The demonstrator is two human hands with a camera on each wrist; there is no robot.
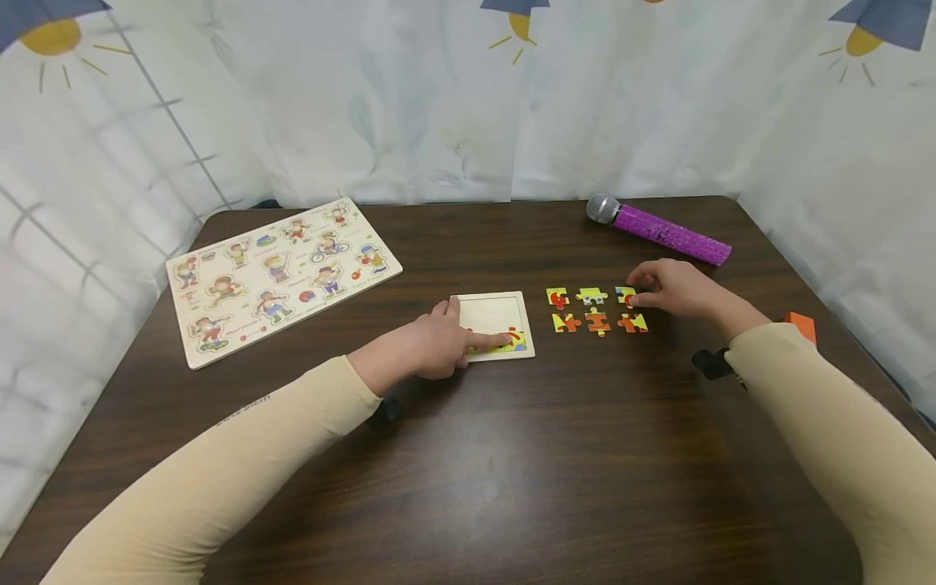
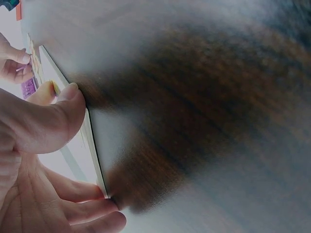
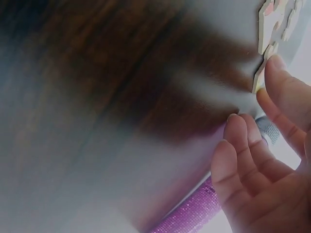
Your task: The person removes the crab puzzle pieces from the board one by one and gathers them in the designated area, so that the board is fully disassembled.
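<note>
My left hand (image 1: 440,341) rested on the wooden tray (image 1: 488,312), index finger outstretched. My right hand (image 1: 676,288) pinched a jigsaw piece (image 1: 624,294).

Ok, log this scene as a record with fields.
left hand: touches small rectangular wooden tray; index finger on its yellow-and-red pieces
right hand: pinches yellow-and-red jigsaw piece
loose pieces: six, two rows of three, pinched one included
table left: large cream wooden board, cartoon figures
table right: glittery purple microphone, silver mesh head
beside right sleeve: orange object, partly hidden
</note>
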